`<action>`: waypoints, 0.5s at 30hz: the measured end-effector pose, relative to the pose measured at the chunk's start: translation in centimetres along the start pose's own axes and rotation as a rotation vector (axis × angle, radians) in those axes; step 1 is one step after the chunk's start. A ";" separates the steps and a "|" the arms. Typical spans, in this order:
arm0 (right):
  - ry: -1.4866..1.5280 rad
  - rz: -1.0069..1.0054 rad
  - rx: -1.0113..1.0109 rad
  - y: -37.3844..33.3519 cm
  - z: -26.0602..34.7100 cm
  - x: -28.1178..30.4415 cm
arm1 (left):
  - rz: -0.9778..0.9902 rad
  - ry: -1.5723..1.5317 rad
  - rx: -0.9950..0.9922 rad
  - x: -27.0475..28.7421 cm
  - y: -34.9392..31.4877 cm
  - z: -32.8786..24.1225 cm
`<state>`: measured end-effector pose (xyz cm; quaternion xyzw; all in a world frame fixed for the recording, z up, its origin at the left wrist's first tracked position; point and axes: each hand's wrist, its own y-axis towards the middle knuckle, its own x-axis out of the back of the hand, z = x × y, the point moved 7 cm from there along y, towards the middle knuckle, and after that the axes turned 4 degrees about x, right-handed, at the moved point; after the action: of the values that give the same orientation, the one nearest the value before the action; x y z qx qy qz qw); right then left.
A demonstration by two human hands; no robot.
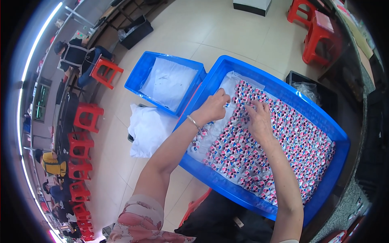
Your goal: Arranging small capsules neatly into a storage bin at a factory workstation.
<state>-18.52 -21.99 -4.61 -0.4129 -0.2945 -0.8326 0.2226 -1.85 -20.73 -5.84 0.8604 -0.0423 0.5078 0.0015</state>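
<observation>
Small glossy pink-blue pieces [259, 150] in the blue plastic crate [340, 139] are pinched by the left hand [214, 107] and pressed by the flat right hand [259, 120]; a second crate [139, 75] lies beside.

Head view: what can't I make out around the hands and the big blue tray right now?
- Left hand: fingertips curl under, so any grip is hidden.
- Right hand: palm down, covering the pieces beneath it.
- Small pink, white and blue pieces: too small to identify.
- Big blue tray: near corner hidden by the right forearm.
- Second blue tray: only a white sheet shows, nothing under it.
</observation>
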 end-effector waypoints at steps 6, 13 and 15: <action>-0.058 0.019 0.051 0.1 1.8 -1.5 | -0.020 0.069 -0.042 -2.4 0.6 -0.8; -0.188 0.049 0.040 0.9 2.3 -4.2 | -0.072 -0.168 -0.012 -0.7 0.5 0.7; -0.210 0.058 0.035 0.9 2.2 -4.4 | -0.215 -0.139 -0.011 1.6 0.0 1.1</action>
<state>-14.26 -20.65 -6.88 -0.5022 -0.3186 -0.7728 0.2217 -0.16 -20.89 -4.97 0.8931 0.0475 0.4436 0.0576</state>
